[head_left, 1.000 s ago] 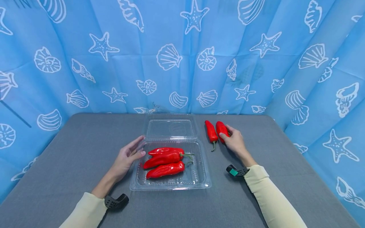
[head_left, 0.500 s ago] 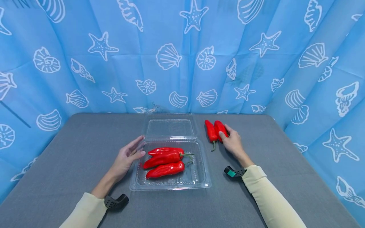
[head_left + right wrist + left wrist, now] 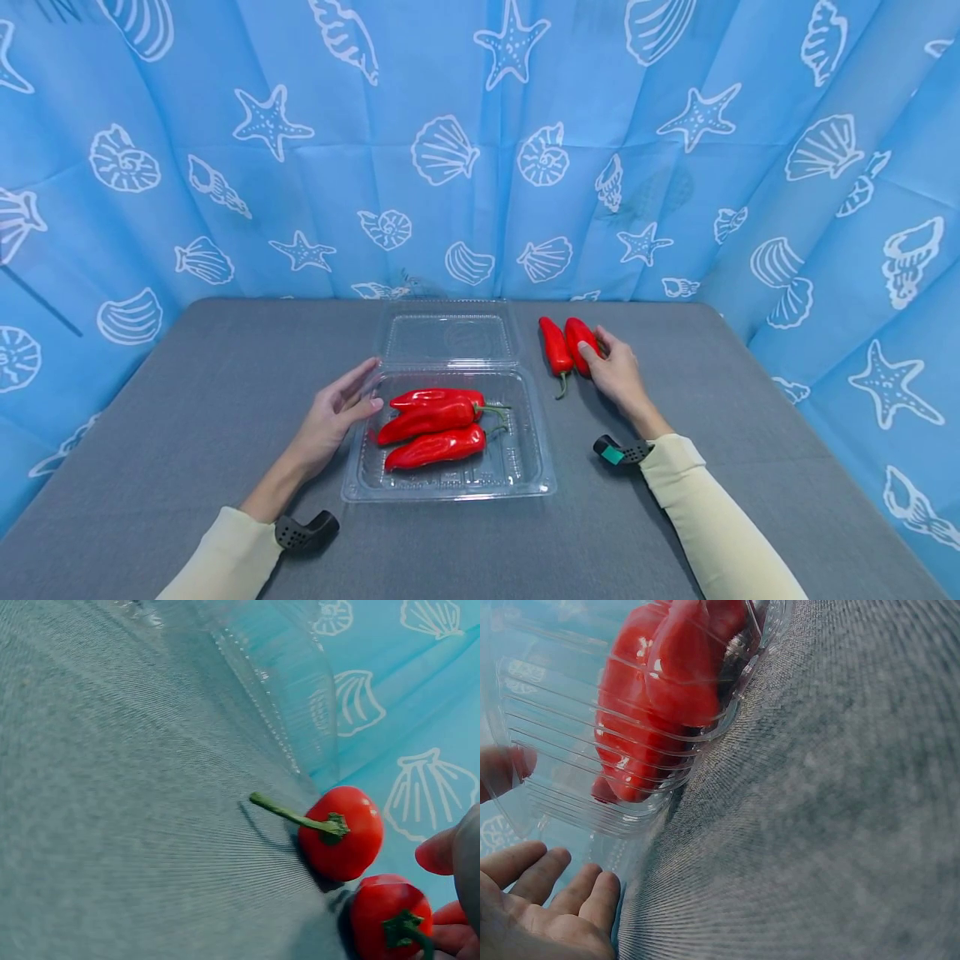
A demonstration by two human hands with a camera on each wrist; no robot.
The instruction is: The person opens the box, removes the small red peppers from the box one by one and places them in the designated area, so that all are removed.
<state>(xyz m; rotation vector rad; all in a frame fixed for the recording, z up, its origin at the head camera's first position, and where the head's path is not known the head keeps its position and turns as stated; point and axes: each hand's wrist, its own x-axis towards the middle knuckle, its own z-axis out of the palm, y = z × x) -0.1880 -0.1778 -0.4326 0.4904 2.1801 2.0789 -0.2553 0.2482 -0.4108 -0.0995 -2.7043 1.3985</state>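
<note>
In the head view my left hand (image 3: pixel 326 421) is at the left side of a clear plastic clamshell box (image 3: pixel 547 487), its thumb overlapping the rim. Its other fingers (image 3: pixel 540 874) lie fairly straight outside the box wall. Inside the box are 3 red peppers (image 3: pixel 435 447), green stems pointing right. My right hand (image 3: pixel 621 375) is over a red pepper (image 3: pixel 580 335) on the table; its fingers (image 3: pixel 450 937) touch the pepper's far side. In the right wrist view the thumb (image 3: pixel 439 851) stands a little clear of it. Another red pepper (image 3: pixel 555 346) lies just left.
The clamshell's lid (image 3: pixel 450 337) is folded back flat behind the box. Grey cloth (image 3: pixel 225 400) covers the table. A blue curtain (image 3: pixel 480 208) with shell patterns hangs behind it. Each wrist wears a black camera band (image 3: pixel 622 450).
The pepper under my right hand has shifted slightly left, closer to its neighbour. That hand moved slightly left with it. My left hand and the box stay put.
</note>
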